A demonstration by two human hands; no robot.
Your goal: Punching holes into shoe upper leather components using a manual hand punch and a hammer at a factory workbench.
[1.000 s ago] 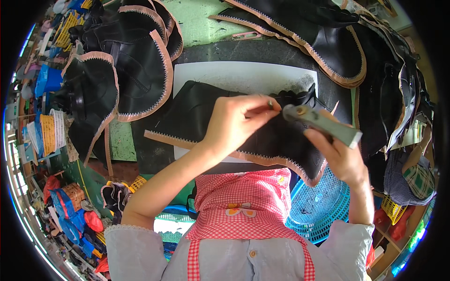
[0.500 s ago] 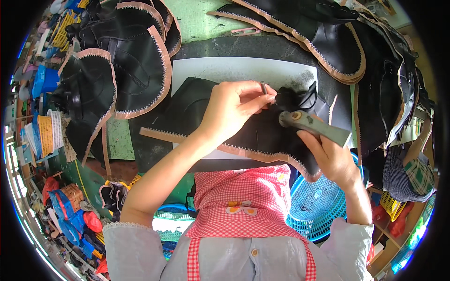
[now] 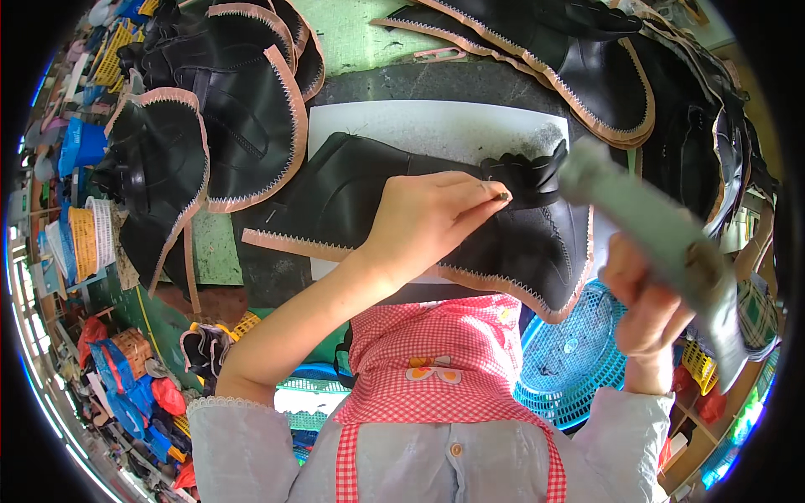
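Note:
A black leather shoe upper [image 3: 335, 189] lies across a white sheet [image 3: 394, 120], its near edge bound with a tan zigzag-stitched strip. Above the upper, my left hand [image 3: 428, 220] pinches a thin metal rod, like a punch [image 3: 503, 197]; little more than its end shows between thumb and fingers. Just right of that pinch is the upper's scalloped black part [image 3: 524, 176]. My right hand [image 3: 644, 306] is wrapped round a hammer [image 3: 650, 220], raised off to the right and blurred by motion. The hammer's head is apart from the punch.
Under the sheet is a dark slab [image 3: 419, 82] on a green tabletop [image 3: 352, 38]. More black uppers with tan edges are piled at the left [image 3: 243, 126] and far right [image 3: 587, 75]. A blue plastic basket [image 3: 562, 360] stands below the table's near edge, by my apron [image 3: 436, 360].
My right hand has lifted the hammer away, up and to the right. My left hand has shifted slightly nearer and right with the punch. The upper now lies flatter, its scalloped part more exposed.

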